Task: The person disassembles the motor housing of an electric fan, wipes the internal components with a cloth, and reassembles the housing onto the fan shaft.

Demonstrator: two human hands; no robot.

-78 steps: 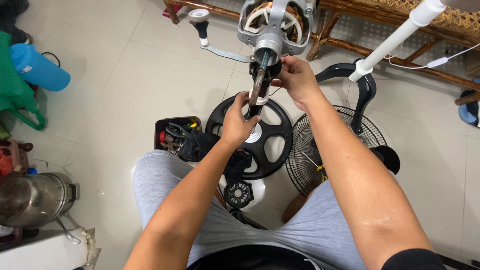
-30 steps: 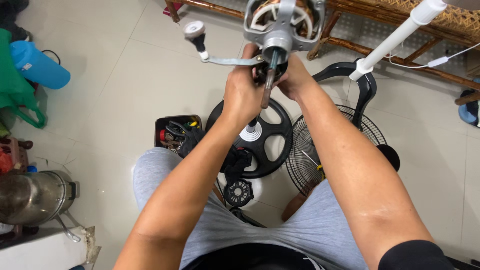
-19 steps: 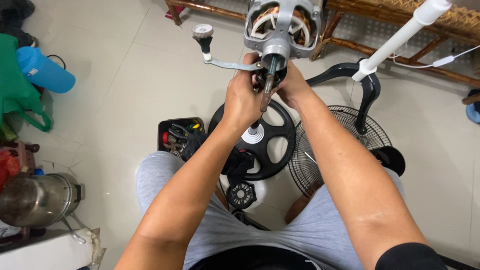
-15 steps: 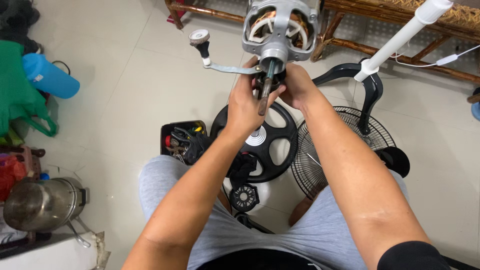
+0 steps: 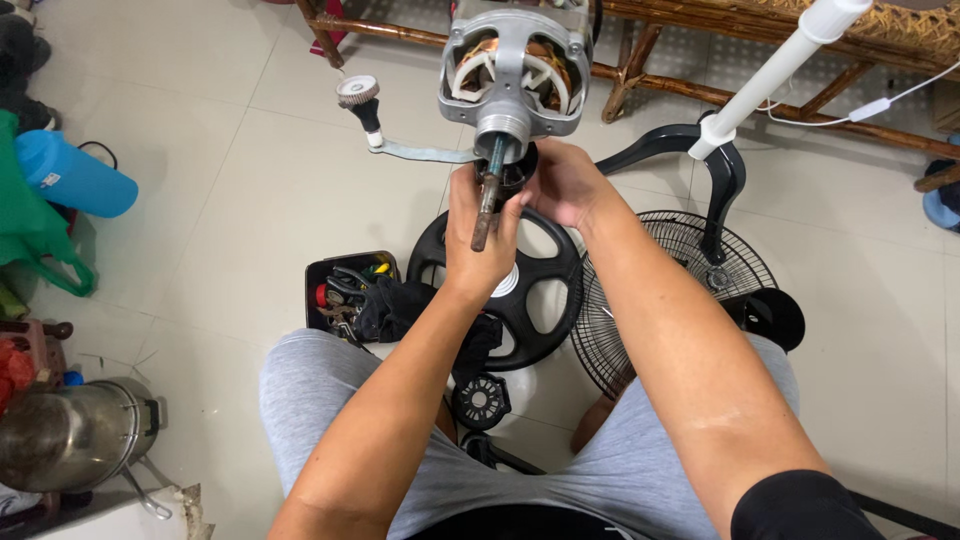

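A grey metal fan motor (image 5: 512, 75) with copper windings showing is held up in front of me, its rusty shaft (image 5: 486, 205) pointing toward me. My left hand (image 5: 478, 240) wraps its fingers around the shaft from below. My right hand (image 5: 562, 185) grips the motor's underside just right of the shaft. A thin metal arm with a round knob (image 5: 358, 93) sticks out to the motor's left.
On the tiled floor below lie a black round fan base (image 5: 540, 290), a wire fan guard (image 5: 680, 290), a small black tool tray (image 5: 345, 290) and a white fan pole (image 5: 775, 75). Wooden furniture legs run along the top. A steel pot (image 5: 70, 440) and blue bottle (image 5: 75, 178) sit left.
The motor has come closer and a little lower. My left hand slid from the motor's base down onto the shaft; my right hand keeps its hold beneath the motor.
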